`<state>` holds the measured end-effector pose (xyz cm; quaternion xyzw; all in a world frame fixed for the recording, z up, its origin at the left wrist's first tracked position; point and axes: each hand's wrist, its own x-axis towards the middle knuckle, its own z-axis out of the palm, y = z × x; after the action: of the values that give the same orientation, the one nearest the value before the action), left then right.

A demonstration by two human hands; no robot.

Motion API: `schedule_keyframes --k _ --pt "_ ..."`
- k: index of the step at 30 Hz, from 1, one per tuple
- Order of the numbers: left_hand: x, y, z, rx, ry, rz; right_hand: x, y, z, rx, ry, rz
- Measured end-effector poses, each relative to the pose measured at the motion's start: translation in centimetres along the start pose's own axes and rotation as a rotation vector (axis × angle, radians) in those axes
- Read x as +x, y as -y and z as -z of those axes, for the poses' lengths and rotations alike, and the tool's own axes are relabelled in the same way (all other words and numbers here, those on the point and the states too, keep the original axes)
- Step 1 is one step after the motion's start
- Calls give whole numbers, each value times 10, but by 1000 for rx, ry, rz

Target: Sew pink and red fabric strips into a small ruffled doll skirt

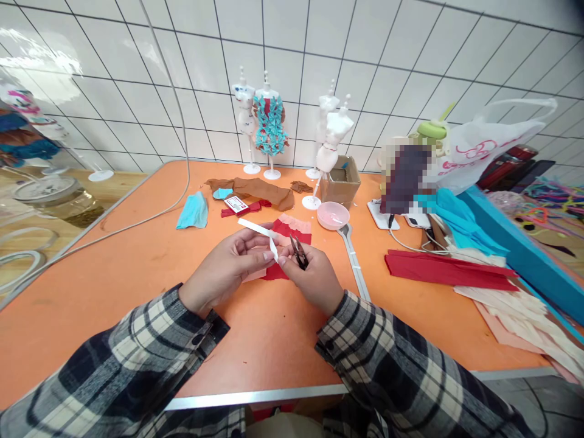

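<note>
My left hand [230, 263] is closed on a narrow white strip [255, 228], possibly tape, whose free end sticks out to the upper left. The strip's other end bends down between both sets of fingertips. My right hand [317, 278] holds dark thread snips [300, 252] in the palm, blades pointing up and away. Its thumb and forefinger pinch near the strip's lower end. Below the hands lies red crepe-like paper [298, 230] with a pale pink ruffled edge [294, 221]; the hands partly cover it.
White mini mannequins [337, 128] stand by the tiled wall; one wears a turquoise dress [270, 125]. A pink bowl [333, 215], small carton [347, 190] and grey metal tool [353, 261] sit ahead right. Brown paper [260, 191] lies ahead, red folded paper [447, 271] to the right.
</note>
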<state>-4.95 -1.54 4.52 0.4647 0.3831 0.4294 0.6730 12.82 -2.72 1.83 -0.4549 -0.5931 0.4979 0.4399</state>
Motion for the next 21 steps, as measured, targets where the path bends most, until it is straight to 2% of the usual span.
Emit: schedule_keyframes --k 6,11,14,18,21 --pt "2 -2 3 83 -234 -112 -5 -5 -5 171 -58 -68" --pt "2 -5 5 66 -264 -155 -7 -6 -9 387 114 -132" --pt "2 -4 8 100 -293 -195 -7 -6 -7 485 162 -120" --pt "0 -5 12 253 -410 -253 -7 -7 -5 369 108 -101" --pt "-1 -9 11 301 -397 -270 -7 -9 -6 170 53 -106"
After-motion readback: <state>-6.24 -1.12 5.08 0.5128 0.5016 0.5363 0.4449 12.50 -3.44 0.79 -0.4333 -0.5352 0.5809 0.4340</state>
